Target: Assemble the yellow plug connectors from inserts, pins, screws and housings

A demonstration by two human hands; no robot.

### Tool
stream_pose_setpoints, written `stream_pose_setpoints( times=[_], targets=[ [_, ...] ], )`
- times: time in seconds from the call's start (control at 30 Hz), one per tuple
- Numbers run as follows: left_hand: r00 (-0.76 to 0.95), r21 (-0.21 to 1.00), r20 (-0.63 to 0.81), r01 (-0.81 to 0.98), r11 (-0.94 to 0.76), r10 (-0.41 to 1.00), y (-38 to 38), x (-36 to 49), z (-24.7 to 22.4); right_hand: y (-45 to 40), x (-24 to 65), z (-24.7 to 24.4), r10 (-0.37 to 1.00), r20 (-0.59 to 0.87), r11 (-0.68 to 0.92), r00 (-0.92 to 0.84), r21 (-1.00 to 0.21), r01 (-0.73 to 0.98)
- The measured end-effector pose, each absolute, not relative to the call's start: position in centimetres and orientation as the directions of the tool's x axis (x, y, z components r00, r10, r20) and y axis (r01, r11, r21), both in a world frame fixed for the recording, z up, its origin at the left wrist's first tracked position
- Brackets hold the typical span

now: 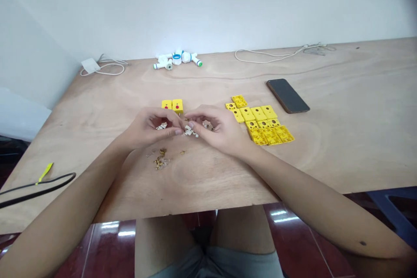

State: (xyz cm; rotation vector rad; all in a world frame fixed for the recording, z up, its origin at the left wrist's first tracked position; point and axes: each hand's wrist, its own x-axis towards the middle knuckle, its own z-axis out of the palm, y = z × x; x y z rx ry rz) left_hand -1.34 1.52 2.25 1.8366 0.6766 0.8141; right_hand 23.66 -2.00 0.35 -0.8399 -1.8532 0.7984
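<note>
My left hand (150,127) and my right hand (219,128) meet fingertip to fingertip above the middle of the table, each with thumb and fingers closed in a pinch. What they hold, if anything, is too small to make out. Small white pieces (189,130) lie just below and between the fingertips, with more partly hidden behind the hands. Just beyond my left hand stand two yellow housings (177,105) with red dots on top. Nearer to me is a loose pile of small brass parts (160,159), mixed with tiny clear pieces (165,163).
Right of my hands lie several yellow casing parts (258,114), some with open insides. A black phone (288,95) sits farther right. White pipe fittings (177,57) and a white cable (270,59) lie along the wall. A black cable (39,189) crosses the left edge.
</note>
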Motion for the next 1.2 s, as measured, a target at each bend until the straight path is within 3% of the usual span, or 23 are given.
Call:
stream_pose_setpoints(
  times=[0.13, 0.37, 0.57, 0.93, 1.2],
  targets=[
    [0.369, 0.966, 0.245, -0.017, -0.257, 0.897, 1.2, -0.3, 1.0, -1.7, 23.5, 0.3, 0.873, 0.401, 0.451, -0.279, -0.88, 0.146],
    [0.255, 0.971, 0.174, -0.207, -0.122, 0.951, 0.3, 1.6, 0.5, -1.5, 23.5, 0.3, 0.824, 0.499, 0.538, -0.268, -0.838, 0.095],
    [0.257, 0.966, 0.075, -0.259, -0.006, 0.963, -0.1, 1.9, 0.7, -1.4, 23.4, 0.2, 0.85, 0.476, 0.504, -0.225, -0.859, 0.087],
    [0.241, 0.955, 0.03, -0.293, 0.043, 0.97, -0.1, 2.1, 0.4, -1.1, 23.6, 0.4, 0.825, 0.542, 0.557, -0.161, -0.828, 0.063],
    [0.26, 0.912, -0.087, -0.368, 0.182, 0.962, -0.4, 2.5, 0.9, -1.4, 23.3, 0.5, 0.901, 0.393, 0.401, -0.185, -0.916, 0.004]
  ],
)
